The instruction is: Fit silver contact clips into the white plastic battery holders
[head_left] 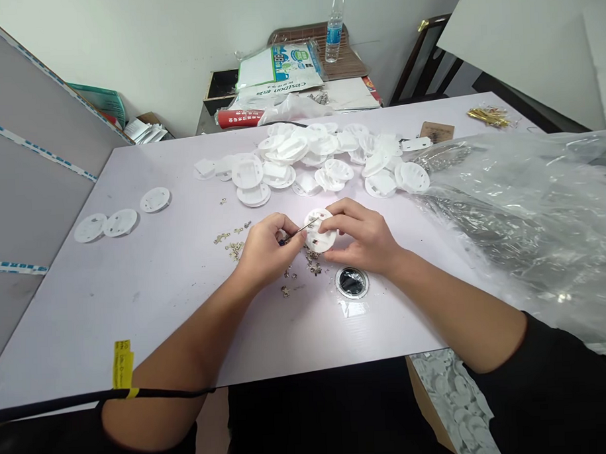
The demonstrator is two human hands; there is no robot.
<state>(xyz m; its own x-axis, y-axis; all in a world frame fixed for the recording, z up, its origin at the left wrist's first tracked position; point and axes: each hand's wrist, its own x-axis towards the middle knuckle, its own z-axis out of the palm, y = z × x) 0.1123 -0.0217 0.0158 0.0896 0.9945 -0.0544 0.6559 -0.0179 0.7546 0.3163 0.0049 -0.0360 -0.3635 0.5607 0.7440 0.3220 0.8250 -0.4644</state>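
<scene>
A white round plastic disc (313,240) with small slots and metal bits in its face is pinched at its right edge by my right hand (360,235). My left hand (271,251) is closed around a thin, dark metal tool (307,224), its tip lying over the disc's face. Whether the tool is tweezers or a small screwdriver cannot be made out. The left thumb reaches the disc's left edge. Small metal clips (234,249) lie scattered left of my left hand, and more metal pieces (313,263) sit under the disc.
A heap of white discs (290,148) spreads across the table's back. Three discs (121,222) lie at left. A clear plastic bag (531,225) covers the right side. Nearby are a round black table inset (352,282), a black cable (164,393) and a box of white parts (458,400) below.
</scene>
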